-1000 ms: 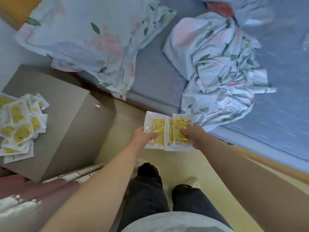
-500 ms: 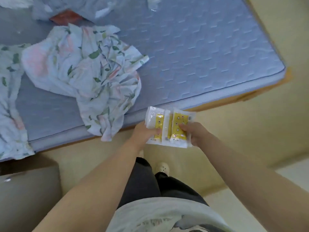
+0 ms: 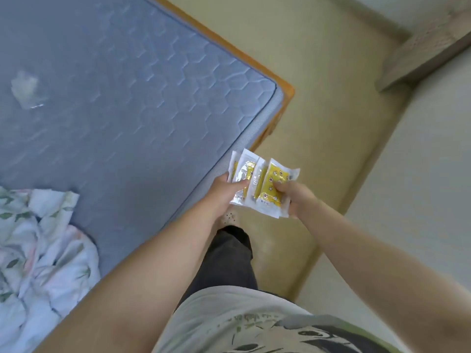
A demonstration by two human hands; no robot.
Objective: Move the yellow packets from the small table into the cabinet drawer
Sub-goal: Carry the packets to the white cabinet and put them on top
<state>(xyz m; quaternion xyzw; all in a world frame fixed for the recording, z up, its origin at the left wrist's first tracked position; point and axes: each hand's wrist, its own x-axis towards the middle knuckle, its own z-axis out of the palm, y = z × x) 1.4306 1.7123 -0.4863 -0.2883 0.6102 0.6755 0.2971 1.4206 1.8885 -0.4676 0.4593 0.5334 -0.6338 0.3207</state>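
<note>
I hold a small fan of yellow packets [image 3: 265, 183] with clear white edges in front of my waist, above the yellowish floor. My left hand [image 3: 224, 193] grips the left side of the bunch, thumb on top. My right hand [image 3: 293, 197] pinches the right side, thumb pressed on the front packet. The small table and the cabinet drawer are out of view.
A bed with a grey-blue quilted mattress [image 3: 122, 103] and an orange wooden frame [image 3: 285, 90] fills the left. A floral sheet [image 3: 38, 253] lies crumpled at its lower left. A pale wooden piece of furniture [image 3: 423, 49] stands at the top right. Open floor runs ahead between them.
The view has swung right, from the small table with its pile of packets, along the bed to its corner. Both hands have kept hold of the same packets.
</note>
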